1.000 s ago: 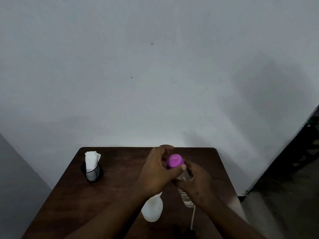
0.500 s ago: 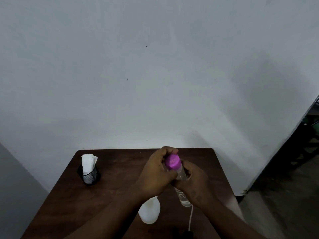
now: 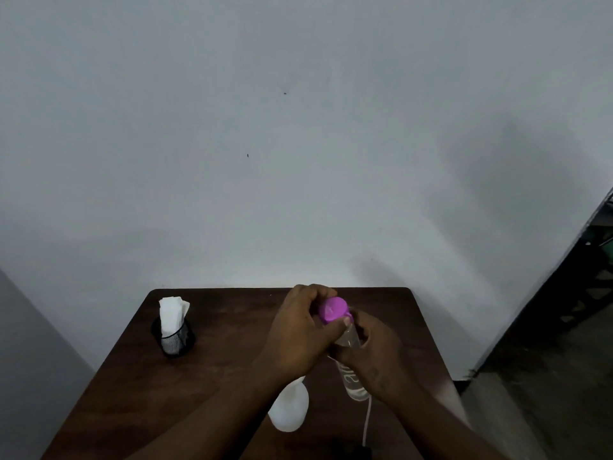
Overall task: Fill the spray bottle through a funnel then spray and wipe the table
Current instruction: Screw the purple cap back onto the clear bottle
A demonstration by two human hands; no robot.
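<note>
Over a dark wooden table (image 3: 205,376) set against a plain pale wall (image 3: 298,144), two bare hands meet on a clear bottle (image 3: 351,376) with a bright pink cap (image 3: 332,309). The right hand (image 3: 371,356) is wrapped around the bottle's middle, fingers curled shut on it, holding it tilted with the cap end up and away from the person. The left hand (image 3: 298,336) is closed over the cap, thumb across its near side and fingers bent over the top. The bottle carries pale lettering on its clear side below the right hand, but it is too blurred and partly covered to read. Below the left forearm, near the table's front, a white bottle (image 3: 289,410) stands on the table with its top hidden behind the wrist, so I cannot tell whether anything sits in its neck. A thin pale cord or tube (image 3: 367,423) runs from under the clear bottle toward a dark object (image 3: 360,451) at the bottom edge, too dim to tell apart. At the far left of the table a black mesh cup (image 3: 173,338) holds folded white paper napkins (image 3: 171,313), well apart from the hands. To the right, past the wall's edge, lies a dim floor (image 3: 547,393).
</note>
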